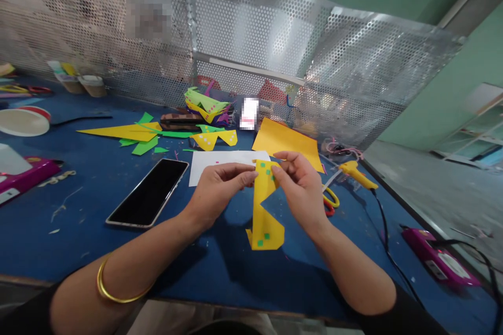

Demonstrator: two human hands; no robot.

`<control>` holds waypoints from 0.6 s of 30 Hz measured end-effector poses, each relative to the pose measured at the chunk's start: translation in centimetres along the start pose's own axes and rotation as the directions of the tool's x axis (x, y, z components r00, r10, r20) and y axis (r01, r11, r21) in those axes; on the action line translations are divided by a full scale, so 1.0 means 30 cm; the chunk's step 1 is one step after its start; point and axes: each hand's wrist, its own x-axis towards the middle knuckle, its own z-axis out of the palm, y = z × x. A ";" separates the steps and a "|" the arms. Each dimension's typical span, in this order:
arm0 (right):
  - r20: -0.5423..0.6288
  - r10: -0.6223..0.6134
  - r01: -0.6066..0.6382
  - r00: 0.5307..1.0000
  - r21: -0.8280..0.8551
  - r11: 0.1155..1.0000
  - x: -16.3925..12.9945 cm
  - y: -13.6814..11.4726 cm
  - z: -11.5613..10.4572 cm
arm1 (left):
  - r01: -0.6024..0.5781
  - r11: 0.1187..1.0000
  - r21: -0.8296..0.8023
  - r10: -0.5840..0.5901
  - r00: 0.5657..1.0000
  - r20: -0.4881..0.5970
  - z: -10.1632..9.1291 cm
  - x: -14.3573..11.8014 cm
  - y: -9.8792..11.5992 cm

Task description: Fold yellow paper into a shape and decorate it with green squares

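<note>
Both my hands hold a yellow paper cutout [260, 214] over the blue table, with green squares stuck near its two ends and a notch in one side. My left hand [220, 188] pinches its upper left edge between thumb and fingertips. On the other side, my right hand [301, 186] grips the upper right corner, thumb in front. The cutout hangs down below my fingers, its lower left edge folded. Beneath and behind my hands lies a white sheet of paper [206, 162]. A similar yellow cutout with white dots [208, 140] rests farther back.
A phone [149, 193] lies left of my hands. Orange-yellow paper [288, 141], scissors [332, 199] and a yellow glue gun [357, 174] with its cord are at right. Purple power strips [438, 259] sit at both sides. A perforated metal screen [255, 31] borders the back.
</note>
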 end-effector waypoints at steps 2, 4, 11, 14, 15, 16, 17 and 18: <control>0.047 -0.006 0.007 0.999 -0.027 1.000 -0.015 0.006 0.012 | 0.039 0.999 -0.016 -0.039 0.999 -0.001 0.009 -0.006 0.002; 0.069 -0.065 0.071 0.996 -0.101 0.992 -0.020 0.012 0.014 | 0.078 0.996 -0.031 -0.079 0.997 -0.010 0.011 -0.006 0.000; 0.105 -0.598 0.536 0.795 -0.585 0.609 -0.017 -0.015 -0.001 | -0.003 1.000 -0.003 0.003 1.000 -0.011 0.017 -0.015 0.004; 0.149 -0.668 0.572 0.729 -0.668 0.476 -0.021 -0.026 0.003 | -0.028 1.000 0.012 0.028 1.000 0.009 0.027 -0.024 0.007; 0.160 -0.674 0.575 0.721 -0.681 0.454 -0.022 -0.028 0.005 | -0.032 0.999 0.013 0.032 0.999 0.010 0.029 -0.026 0.005; 0.166 -0.676 0.574 0.718 -0.689 0.442 -0.023 -0.028 0.006 | -0.035 0.999 0.013 0.035 0.999 0.006 0.030 -0.027 0.003; 0.167 -0.674 0.571 0.719 -0.694 0.438 -0.023 -0.029 0.007 | -0.038 0.999 0.011 0.038 0.999 0.002 0.031 -0.027 0.000; 0.164 -0.674 0.568 0.720 -0.697 0.438 -0.023 -0.028 0.008 | -0.040 0.999 0.006 0.040 0.999 -0.002 0.032 -0.027 -0.003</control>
